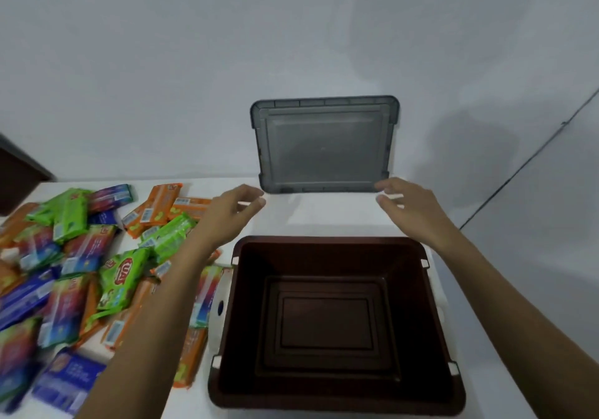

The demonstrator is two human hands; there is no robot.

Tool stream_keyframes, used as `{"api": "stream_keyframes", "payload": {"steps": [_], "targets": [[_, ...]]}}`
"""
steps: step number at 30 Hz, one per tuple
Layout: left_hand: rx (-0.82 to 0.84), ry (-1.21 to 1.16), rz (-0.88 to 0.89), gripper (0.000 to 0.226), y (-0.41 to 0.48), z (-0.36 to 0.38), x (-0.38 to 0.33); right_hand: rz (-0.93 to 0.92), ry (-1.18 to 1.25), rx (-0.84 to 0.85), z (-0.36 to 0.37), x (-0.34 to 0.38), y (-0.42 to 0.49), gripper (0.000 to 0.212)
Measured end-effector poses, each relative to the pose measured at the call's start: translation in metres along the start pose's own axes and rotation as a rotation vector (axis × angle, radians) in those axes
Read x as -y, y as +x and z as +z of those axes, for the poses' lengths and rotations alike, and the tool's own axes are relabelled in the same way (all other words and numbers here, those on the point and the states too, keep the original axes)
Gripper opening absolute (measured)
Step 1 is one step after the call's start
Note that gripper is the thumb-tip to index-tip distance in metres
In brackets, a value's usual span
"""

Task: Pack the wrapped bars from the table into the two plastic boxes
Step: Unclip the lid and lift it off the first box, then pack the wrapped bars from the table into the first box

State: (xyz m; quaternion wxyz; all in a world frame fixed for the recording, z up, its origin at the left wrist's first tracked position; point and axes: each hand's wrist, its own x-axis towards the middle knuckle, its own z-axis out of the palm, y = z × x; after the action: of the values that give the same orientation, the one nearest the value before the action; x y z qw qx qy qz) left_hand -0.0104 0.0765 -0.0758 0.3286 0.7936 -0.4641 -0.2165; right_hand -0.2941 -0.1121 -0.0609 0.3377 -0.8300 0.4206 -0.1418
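The bars (81, 256) are being shown in a loose heap on the left part of the table (324, 214), overlapping at many angles, none of them yet in the box (324, 396). The box, dark brown and open, is being seen empty just right of the heap, with a few bars lying just beside its left wall. Only this one box is being shown; the second cannot be found in view.

The relation that matters is judged to be this: the heap is lying to the left of the left hand (231, 211) and nearer the person, with that forearm being held across the heap's right edge. The nearest green bar (171, 234) is lying just beside the wrist, its long axis running from near-left to far-right. The right hand (411, 204) is being held well apart from every bar, over to the right. The left hand is therefore judged the nearer for a first pick, by being drawn back and leftward.

Both hands are being held out beyond the box, at the lower corners of the grey lid (324, 146), which is being leaned upright against the wall (194, 62). The fingers (256, 203) of each hand are being held apart and loosely curved, clamped on nothing. Whether the tips are touching the lid cannot be told.
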Motion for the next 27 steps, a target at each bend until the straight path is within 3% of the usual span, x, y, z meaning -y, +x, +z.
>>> {"api": "stream_keyframes", "payload": {"steps": [4, 7, 14, 21, 25, 27], "targets": [[-0.002, -0.191, 0.032, 0.022, -0.071, 0.004, 0.006, -0.078, -0.061, -0.026, 0.010, -0.006, -0.071, 0.028], [-0.036, -0.177, 0.037, 0.037, -0.106, 0.014, 0.008, -0.129, -0.076, -0.077, 0.021, -0.015, -0.101, 0.035], [-0.162, -0.185, 0.049, 0.038, -0.151, 0.029, 0.012, -0.155, -0.090, -0.090, 0.034, -0.015, -0.135, 0.040], [-0.170, -0.206, 0.065, 0.041, -0.180, 0.019, 0.026, -0.141, -0.155, -0.040, 0.044, -0.002, -0.156, 0.041], [-0.111, -0.221, 0.030, 0.042, -0.181, 0.002, 0.035, -0.286, -0.414, -0.242, 0.045, 0.025, -0.148, 0.037], [-0.125, -0.180, 0.009, 0.034, -0.181, -0.017, 0.048, -0.348, -0.330, -0.248, 0.054, 0.056, -0.139, 0.031]]}}
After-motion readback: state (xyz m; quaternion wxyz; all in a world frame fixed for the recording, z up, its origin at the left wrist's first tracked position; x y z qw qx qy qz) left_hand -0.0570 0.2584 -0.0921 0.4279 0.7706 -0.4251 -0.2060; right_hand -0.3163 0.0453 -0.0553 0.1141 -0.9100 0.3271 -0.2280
